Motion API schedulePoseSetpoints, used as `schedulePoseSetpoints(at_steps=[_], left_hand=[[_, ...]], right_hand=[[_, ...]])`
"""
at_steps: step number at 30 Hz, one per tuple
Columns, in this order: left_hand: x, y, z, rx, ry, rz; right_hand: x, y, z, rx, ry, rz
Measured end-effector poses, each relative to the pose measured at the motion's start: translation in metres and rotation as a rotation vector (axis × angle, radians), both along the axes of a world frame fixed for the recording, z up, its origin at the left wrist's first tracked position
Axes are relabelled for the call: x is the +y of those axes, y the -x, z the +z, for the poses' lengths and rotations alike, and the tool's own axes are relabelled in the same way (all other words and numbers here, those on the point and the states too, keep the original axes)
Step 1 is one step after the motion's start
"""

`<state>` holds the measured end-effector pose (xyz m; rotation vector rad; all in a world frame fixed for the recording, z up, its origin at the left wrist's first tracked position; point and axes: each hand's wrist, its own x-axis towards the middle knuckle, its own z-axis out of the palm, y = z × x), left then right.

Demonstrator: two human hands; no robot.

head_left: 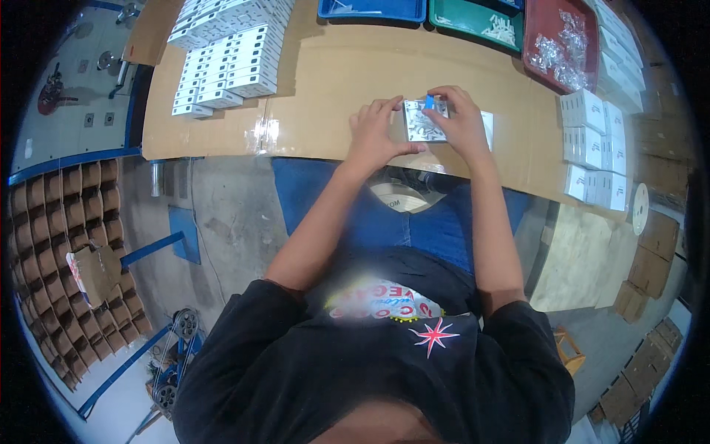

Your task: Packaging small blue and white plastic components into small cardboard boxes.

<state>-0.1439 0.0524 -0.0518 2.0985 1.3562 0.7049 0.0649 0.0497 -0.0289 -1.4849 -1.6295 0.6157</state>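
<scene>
Big brown divider grid (44,222) fills the left side, with a loose cardboard piece (97,275) showing against it. Some pulley machine (185,323) sits lower left, and brown cartons (658,240) are piled right, near a pale round disc (640,209).

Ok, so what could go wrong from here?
The small blue piece in your right hand might slip and drop. The flat, silvery-grey patterned pack lies near the front edge of the brown cardboard-topped table, so a nudge could send it off. The stacked white cartons by the right edge could topple if bumped.
</scene>
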Motion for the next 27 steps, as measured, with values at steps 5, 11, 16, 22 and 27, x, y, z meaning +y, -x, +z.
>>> schedulePoseSetpoints(at_steps=[5, 11, 16, 22, 27], left_hand=[[-0.001, -0.001, -0.006, 0.054, -0.05, 0.006], [-0.003, -0.004, -0.005, 0.055, -0.042, 0.028], [-0.001, -0.004, -0.005, 0.045, -0.059, 0.027], [-0.002, -0.004, -0.004, 0.035, -0.033, 0.028], [-0.001, -0.003, -0.007, 0.003, -0.051, 0.025]], right_hand=[[0.002, 0.005, 0.001, -0.06, 0.107, 0.107], [0.01, 0.007, -0.008, -0.207, 0.019, 0.129], [0.013, 0.01, -0.004, -0.238, 0.021, 0.145], [0.014, 0.014, -0.003, -0.201, 0.052, 0.172], [0.016, 0.014, 0.001, -0.184, 0.093, 0.178]])
